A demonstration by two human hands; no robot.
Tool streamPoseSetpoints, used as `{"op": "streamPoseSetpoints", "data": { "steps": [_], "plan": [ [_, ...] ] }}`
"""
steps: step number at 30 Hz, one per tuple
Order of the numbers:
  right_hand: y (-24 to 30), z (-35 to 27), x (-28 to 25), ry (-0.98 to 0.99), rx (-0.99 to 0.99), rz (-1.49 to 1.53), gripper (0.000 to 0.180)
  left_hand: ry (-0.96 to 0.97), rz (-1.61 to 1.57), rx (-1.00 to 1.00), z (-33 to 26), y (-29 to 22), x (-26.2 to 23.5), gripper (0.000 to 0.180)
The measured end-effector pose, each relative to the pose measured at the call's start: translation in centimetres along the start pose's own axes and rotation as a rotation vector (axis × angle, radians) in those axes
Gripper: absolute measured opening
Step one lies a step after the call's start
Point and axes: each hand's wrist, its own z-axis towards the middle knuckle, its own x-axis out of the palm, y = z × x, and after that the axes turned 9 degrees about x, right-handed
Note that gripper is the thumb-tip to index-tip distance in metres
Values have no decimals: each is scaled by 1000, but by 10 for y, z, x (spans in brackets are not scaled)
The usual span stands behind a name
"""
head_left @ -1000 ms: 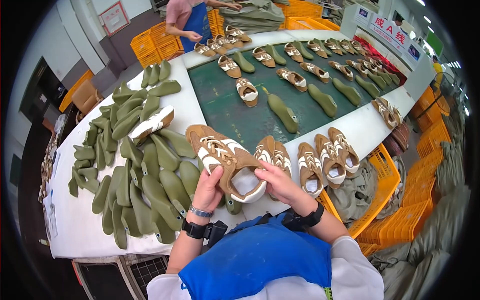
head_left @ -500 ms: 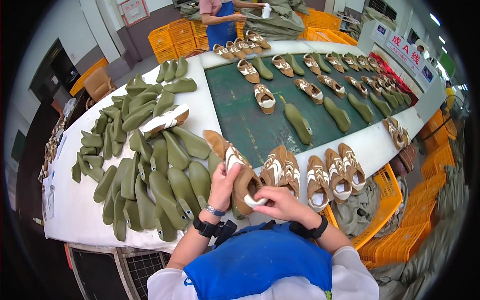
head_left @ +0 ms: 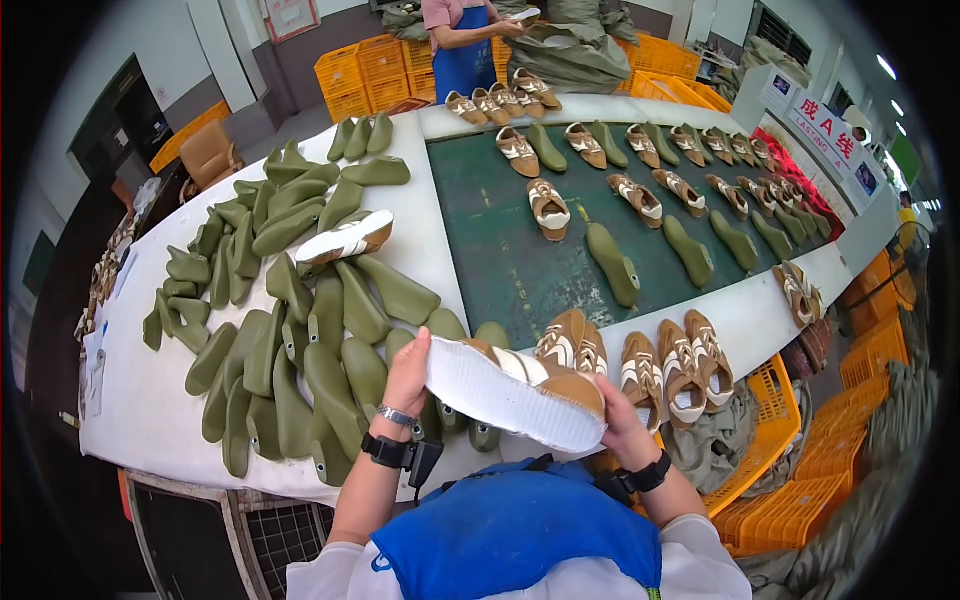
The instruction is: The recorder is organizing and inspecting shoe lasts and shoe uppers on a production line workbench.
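Between my two hands a brown shoe upper (head_left: 515, 397) lies tipped on its side, its white underside facing me. My left hand (head_left: 408, 378) grips one end, with the thumb up at the edge. At the other end, my right hand (head_left: 622, 425) is closed round the brown part. Just beyond stand brown and white shoes (head_left: 563, 340), and a further group of shoes (head_left: 680, 365) is to the right of my right hand. Many green shoe lasts (head_left: 330, 385) lie heaped to the left, and another shoe (head_left: 346, 238) rests on its side on them.
A green conveyor belt (head_left: 500, 265) carries rows of shoes and lasts beyond the white table edge (head_left: 430, 225). Orange crates (head_left: 765, 425) stand at the right with grey-green cloth. Across the belt a person in a blue apron (head_left: 465, 60) holds a white item.
The shoe upper has turned from upright to lying across, showing its white underside. My right hand has moved from the heel opening to the shoe's right end.
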Motion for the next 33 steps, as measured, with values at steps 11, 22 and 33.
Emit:
{"op": "streamPoseSetpoints", "data": {
  "steps": [11, 22, 33],
  "plan": [
    [64, -50, -42, -428, -563, 300, 43, 657, 1600, 228, -55, 73, 19, 56],
    [38, -86, -68, -390, -615, 274, 50, 578, 1561, 277, 131, 87, 69, 39],
    [42, -104, -40, -659, -671, 75, 23, 489, 1583, 218, 218, 141, 115, 52]
  ]
}}
